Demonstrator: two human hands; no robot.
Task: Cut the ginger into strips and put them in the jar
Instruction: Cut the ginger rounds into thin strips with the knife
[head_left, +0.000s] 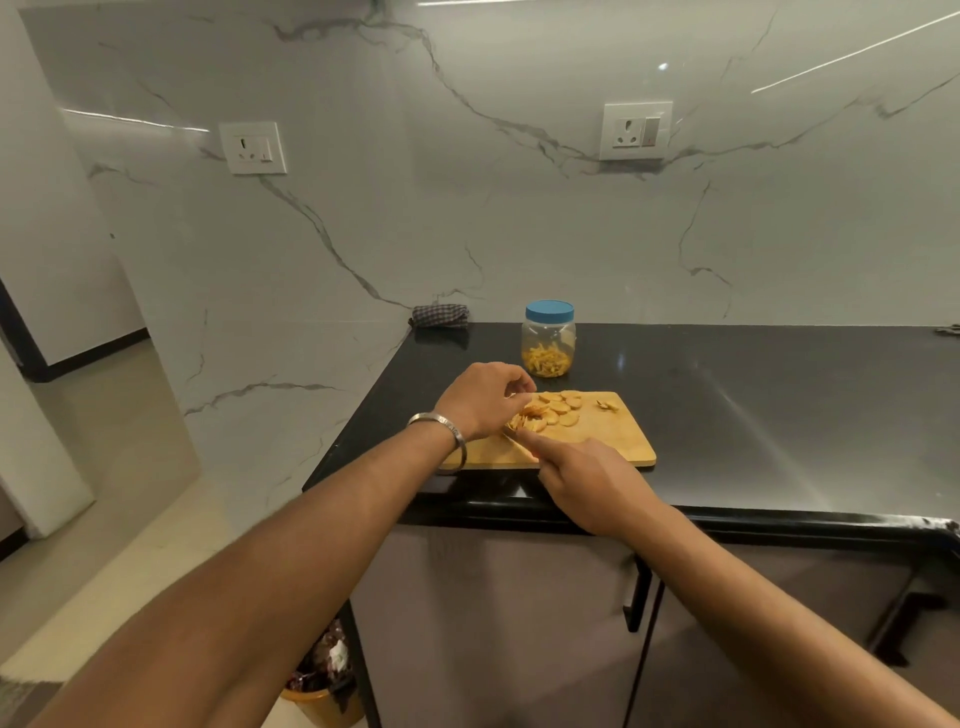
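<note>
Round ginger slices (558, 408) lie spread on a wooden cutting board (602, 441) at the counter's front left. My left hand (480, 397), with a metal bangle on the wrist, pinches a small stack of slices (530, 420) at the board's left side. My right hand (587, 480) grips a knife (517, 441), index finger stretched along it; its blade sits beside the stack and is mostly hidden. A clear plastic jar (549, 340) with a blue lid on stands behind the board, holding ginger strips. A small ginger scrap (608, 405) lies at the board's far right.
The black counter (753, 405) extends right, with its front edge just below the board. A folded checked cloth (440, 315) lies against the marble wall. A yellow bin (322, 691) with rubbish stands on the floor at the cabinet's left.
</note>
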